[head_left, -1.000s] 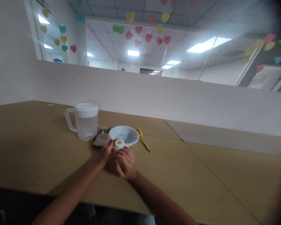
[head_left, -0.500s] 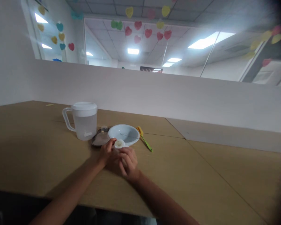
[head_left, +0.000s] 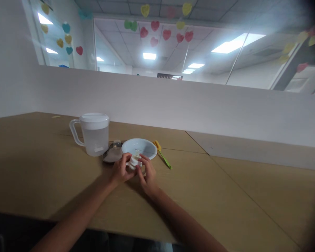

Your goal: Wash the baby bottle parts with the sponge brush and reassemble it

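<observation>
1. Currently, on my feed, the left hand (head_left: 122,170) is partly curled, thumb and fingers gripping the small white container (head_left: 134,162).
2. I see the right hand (head_left: 148,175) half closed too, fingertips pinching that container's upper right side.
3. I find the container at the near side of the pale bowl (head_left: 150,146).
4. A yellow-green brush (head_left: 165,161) lies right of the bowl; a lidded pitcher (head_left: 96,138) stands left.

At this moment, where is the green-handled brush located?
In the head view, the brush lies on the table, immediately right of the white bowl, beyond the right hand.
</observation>
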The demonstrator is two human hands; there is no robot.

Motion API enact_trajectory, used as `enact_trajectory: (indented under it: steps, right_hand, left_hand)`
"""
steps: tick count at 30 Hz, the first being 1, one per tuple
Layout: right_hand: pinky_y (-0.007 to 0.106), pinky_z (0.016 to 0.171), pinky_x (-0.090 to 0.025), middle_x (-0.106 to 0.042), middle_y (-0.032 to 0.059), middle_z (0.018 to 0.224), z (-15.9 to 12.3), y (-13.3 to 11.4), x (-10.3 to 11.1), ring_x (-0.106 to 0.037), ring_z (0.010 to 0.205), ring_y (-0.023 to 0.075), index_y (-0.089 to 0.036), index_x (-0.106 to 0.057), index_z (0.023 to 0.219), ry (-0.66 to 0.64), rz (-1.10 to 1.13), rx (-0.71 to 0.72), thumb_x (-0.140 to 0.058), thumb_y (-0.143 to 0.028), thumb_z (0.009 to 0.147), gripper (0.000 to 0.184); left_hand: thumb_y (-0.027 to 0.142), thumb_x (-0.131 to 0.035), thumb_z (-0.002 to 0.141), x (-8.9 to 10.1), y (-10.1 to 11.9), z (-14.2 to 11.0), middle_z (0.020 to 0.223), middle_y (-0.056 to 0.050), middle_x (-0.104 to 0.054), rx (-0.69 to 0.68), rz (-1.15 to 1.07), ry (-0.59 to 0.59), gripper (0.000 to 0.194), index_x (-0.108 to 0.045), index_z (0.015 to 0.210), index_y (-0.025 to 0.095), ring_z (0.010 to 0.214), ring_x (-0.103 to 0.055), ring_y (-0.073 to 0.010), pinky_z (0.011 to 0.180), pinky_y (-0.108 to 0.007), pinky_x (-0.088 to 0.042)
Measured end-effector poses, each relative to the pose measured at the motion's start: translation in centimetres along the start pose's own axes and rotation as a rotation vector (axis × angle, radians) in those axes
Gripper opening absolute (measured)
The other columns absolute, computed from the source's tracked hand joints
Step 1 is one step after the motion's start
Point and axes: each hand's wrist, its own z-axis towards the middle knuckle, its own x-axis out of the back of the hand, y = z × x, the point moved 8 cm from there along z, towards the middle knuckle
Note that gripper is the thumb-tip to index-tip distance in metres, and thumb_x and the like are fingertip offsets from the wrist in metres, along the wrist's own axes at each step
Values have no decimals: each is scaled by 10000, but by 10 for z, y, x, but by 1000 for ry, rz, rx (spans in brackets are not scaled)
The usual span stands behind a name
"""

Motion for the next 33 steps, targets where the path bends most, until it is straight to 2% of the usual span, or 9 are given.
enact_trajectory:
  steps: [6,11,13,15,20,23,26,30,33]
  right_hand:
    - [356,871,-527,-502,117,1167,-3,-6,4,-586,1039,202,-210,-581,1147,52,-34,73,-481,-186,895,272]
    - [338,817,-543,-444,115,1181,-4,-10,1,-581,998,192,-218,-590,1208,-34,-68,133,-464,-148,880,358]
    - [342,811,-541,-450,117,1175,-3,-11,3,-576,995,193,-219,-590,1218,-35,-90,137,-465,-145,877,371]
    - [361,808,-537,-473,116,1150,-3,-14,7,-566,1007,206,-222,-592,1215,-15,-103,160,-469,-141,866,379]
    - [475,900,-495,-543,110,1088,-6,-31,11,-556,1042,244,-218,-590,1178,-3,-137,330,-461,-144,828,380]
    - [472,911,-495,-565,119,1102,-10,-37,7,-543,1096,266,-212,-606,1146,-41,-153,392,-451,-164,814,370]
    - [460,913,-499,-577,132,1123,-10,-39,5,-542,1118,270,-196,-607,1147,-72,-150,397,-461,-159,807,371]
    - [407,889,-522,-573,171,1152,-11,-49,0,-548,1137,259,-136,-578,1181,-152,-130,512,-466,-156,824,375]
    - [492,945,-486,-563,171,1190,-11,-53,1,-521,1183,287,-157,-560,1204,-135,-131,585,-483,-201,835,380]
  left_hand:
    - [383,-591,754,-1,8,3,1027,-99,-703,6,36,-74,471,-477,1167,187,866,-696,-198,721,-284,-559]
    - [408,-597,734,0,7,1,874,-78,-695,-13,14,1,463,-452,1102,167,748,-686,-189,627,-272,-545]
    - [420,-578,746,2,5,0,811,-65,-680,-9,26,31,389,-458,1021,173,694,-672,-183,590,-268,-528]
    - [441,-575,750,1,4,1,822,-66,-682,6,36,2,380,-470,1003,179,707,-674,-186,608,-272,-529]
    - [473,-593,743,-4,3,2,997,-100,-702,11,44,-93,540,-479,1180,177,866,-685,-218,747,-312,-540]
    - [477,-606,738,-5,-5,0,937,-70,-714,88,25,-79,616,-431,1249,181,784,-687,-194,695,-289,-542]
    - [468,-622,728,-5,-7,0,897,-48,-721,138,34,-61,547,-473,1176,191,756,-688,-185,667,-270,-545]
    - [445,-578,768,-6,2,1,1053,-85,-708,37,96,-103,485,-540,1167,172,904,-693,-224,787,-284,-554]
    - [426,-569,778,-7,2,2,1152,-107,-679,-5,126,-110,495,-558,1195,160,1000,-672,-248,880,-307,-535]
